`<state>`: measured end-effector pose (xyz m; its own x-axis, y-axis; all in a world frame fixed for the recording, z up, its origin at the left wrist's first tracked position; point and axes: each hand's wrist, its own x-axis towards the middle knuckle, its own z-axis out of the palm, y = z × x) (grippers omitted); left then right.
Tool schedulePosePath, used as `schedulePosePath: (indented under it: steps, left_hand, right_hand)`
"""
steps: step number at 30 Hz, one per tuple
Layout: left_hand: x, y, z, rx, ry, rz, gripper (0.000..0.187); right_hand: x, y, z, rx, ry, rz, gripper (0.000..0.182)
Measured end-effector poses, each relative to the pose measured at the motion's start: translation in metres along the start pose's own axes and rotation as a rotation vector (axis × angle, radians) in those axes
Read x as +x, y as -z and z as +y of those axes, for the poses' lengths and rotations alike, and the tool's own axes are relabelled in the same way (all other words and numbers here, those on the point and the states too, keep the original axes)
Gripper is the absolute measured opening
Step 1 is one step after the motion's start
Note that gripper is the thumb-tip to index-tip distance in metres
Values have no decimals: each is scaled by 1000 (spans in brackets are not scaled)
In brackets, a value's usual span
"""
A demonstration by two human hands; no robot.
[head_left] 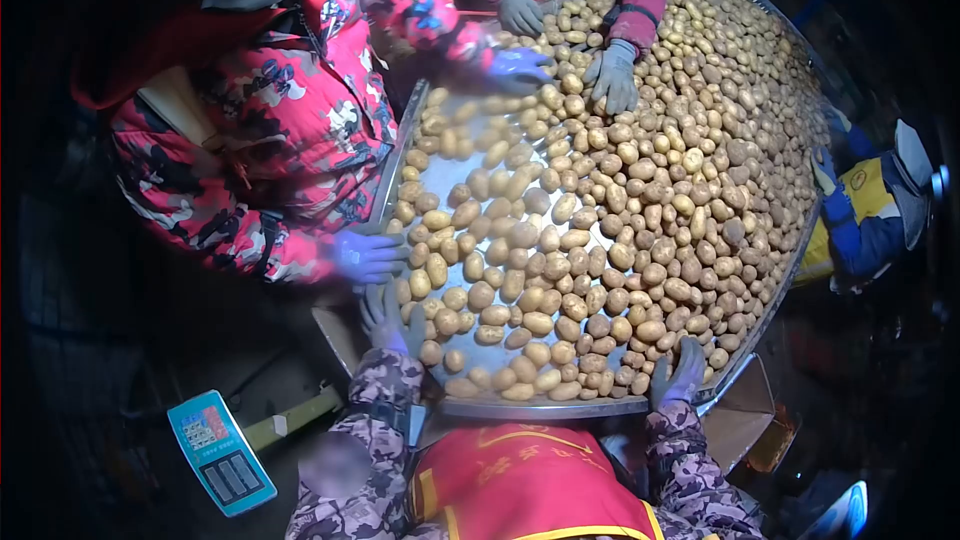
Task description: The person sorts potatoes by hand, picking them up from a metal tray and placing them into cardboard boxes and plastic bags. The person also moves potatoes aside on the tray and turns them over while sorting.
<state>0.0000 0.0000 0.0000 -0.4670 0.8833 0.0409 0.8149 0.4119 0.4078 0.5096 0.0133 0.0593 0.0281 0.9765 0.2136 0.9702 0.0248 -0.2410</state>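
Note:
A big round metal tray point(470, 175) is heaped with several tan potatoes point(620, 210), thickest on its right half. My left hand point(385, 320), in a grey glove with a camouflage sleeve, rests at the tray's near left rim with fingers apart, touching the edge potatoes. At the near right rim, my right hand point(680, 370), also gloved, lies flat on the potatoes. Neither hand holds a potato. My red vest point(520, 480) fills the bottom of the view.
A person in a red camouflage jacket point(290, 130) stands left, blue-gloved hands point(370, 255) at the rim. Another person's grey-gloved hands point(612, 75) work the far side. A third person in blue and yellow point(870, 210) is on the right. A blue weighing scale point(220, 452) sits lower left.

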Motion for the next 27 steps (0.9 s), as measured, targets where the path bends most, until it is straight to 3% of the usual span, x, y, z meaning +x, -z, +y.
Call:
schedulePosePath:
  steps: [2,3,5,8,11,12,13,15,18,21,27]
  left_hand:
    - [-11,-14,15,-159,-43,127,72]
    - [-3,-26,19,-53,-120,101,70]
    - [-61,-4,61,-47,-246,-48,78]
    - [-97,14,46,207,-470,-236,78]
    - [-100,47,98,95,-400,-331,78]
    - [-96,53,117,121,-440,-466,78]
    - [-100,49,131,6,-515,-528,75]
    - [-93,47,178,80,-728,-664,68]
    - [-90,3,185,130,-849,-669,58]
    - [-74,13,138,72,-691,-551,64]
    - [-71,30,32,266,-480,-313,73]
  right_hand:
    - [0,-1,-7,-30,14,3,61]
    - [12,-12,-10,-15,12,39,61]
    - [3,15,4,-53,21,16,61]
    - [-6,-4,-5,-61,22,15,60]
    - [-4,5,-7,-74,-9,-4,60]
    - [-3,6,-4,-49,10,8,60]
    - [-1,8,-2,-58,14,10,60]
    - [-1,6,-2,-68,12,19,60]
    - [-4,3,5,-35,23,34,59]
    - [-5,2,5,1,-68,-33,61]
    - [-9,4,8,-17,13,12,62]
